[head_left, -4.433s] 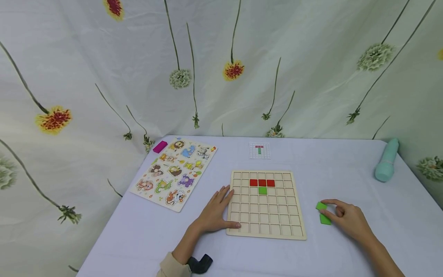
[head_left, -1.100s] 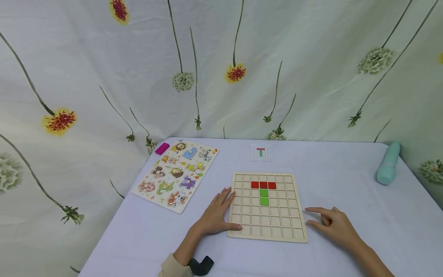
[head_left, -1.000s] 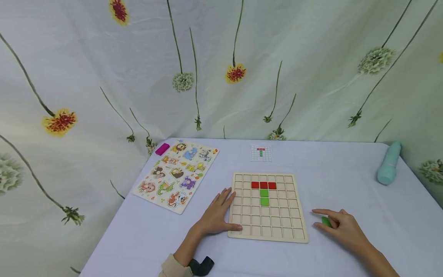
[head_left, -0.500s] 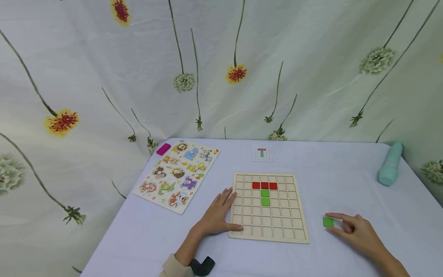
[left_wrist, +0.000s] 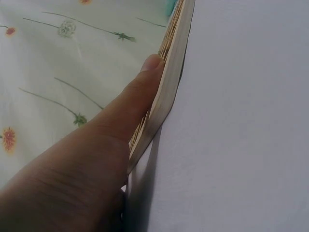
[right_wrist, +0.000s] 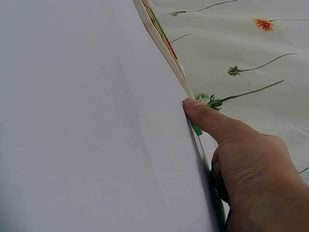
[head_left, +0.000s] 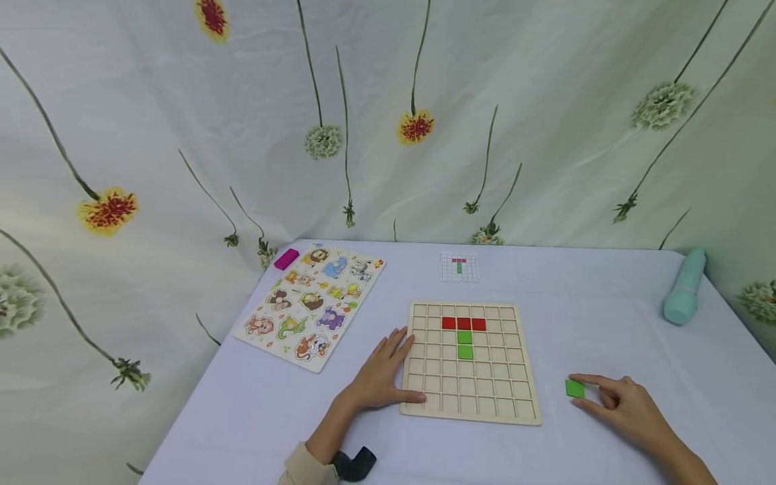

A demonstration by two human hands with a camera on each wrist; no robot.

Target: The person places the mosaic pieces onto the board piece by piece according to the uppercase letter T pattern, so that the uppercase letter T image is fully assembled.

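Note:
A wooden grid board point(head_left: 434, 407) lies mid-table in the head view. Three red tiles point(head_left: 463, 324) sit side by side in its second row, with two green tiles point(head_left: 464, 345) stacked in the column below the middle one. My left hand point(head_left: 378, 377) rests along the board's left edge, fingers straight, thumb over the lower left corner; its thumb point(left_wrist: 140, 87) lies on the rim in the left wrist view. Right of the board, my right hand point(head_left: 624, 407) pinches a loose green tile point(head_left: 574, 389) at its edges between thumb and index finger. This tile point(right_wrist: 196, 128) is mostly hidden in the right wrist view.
A small card point(head_left: 459, 267) printed with a red and green T on a grid lies behind the board. An animal puzzle board point(head_left: 306, 306) and a magenta block point(head_left: 287, 259) are at the back left. A teal bottle-shaped object point(head_left: 684, 286) lies at the right edge.
Since the oldest frame, a second green tile has been set into the board below the first. My right hand has come back from the board to the loose green tile. The left hand stays put.

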